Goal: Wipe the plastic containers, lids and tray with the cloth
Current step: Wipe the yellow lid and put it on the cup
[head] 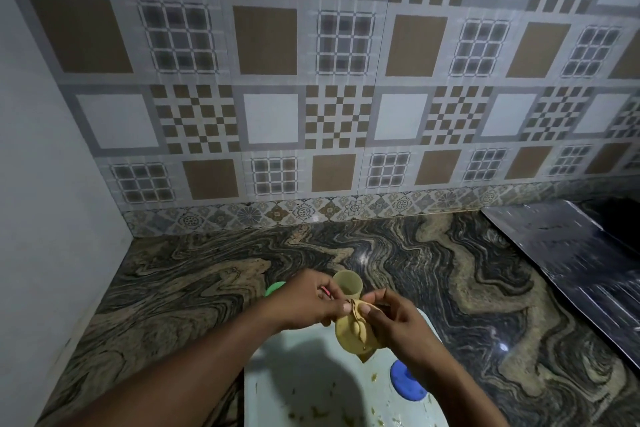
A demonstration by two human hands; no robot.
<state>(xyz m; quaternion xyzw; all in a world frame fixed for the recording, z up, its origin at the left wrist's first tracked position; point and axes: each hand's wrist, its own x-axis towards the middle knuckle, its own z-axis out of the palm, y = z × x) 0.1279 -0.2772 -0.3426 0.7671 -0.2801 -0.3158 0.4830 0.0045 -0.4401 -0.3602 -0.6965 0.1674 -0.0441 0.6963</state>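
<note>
Mid-wipe on one small beige container point(348, 282), gripped in the curled left hand point(304, 302) above the far end of the tray point(311, 392). Yellow cloth point(353, 329) pinched in the right hand point(398, 322), pressed against the container's lower side. Left to wipe, by the look of it: the tray, strewn with greenish scraps. Blue lid point(407, 380) on the tray's right edge, green lid point(274, 288) on the countertop point(194, 281) behind the left hand. Cleaned or not, cannot tell. Probably early to middle stage.

container point(347, 283) tan | cloth point(352, 331) yellow | tray point(298, 371) white | lid point(407, 381) blue | countertop point(194, 274) swirled black-tan
</note>
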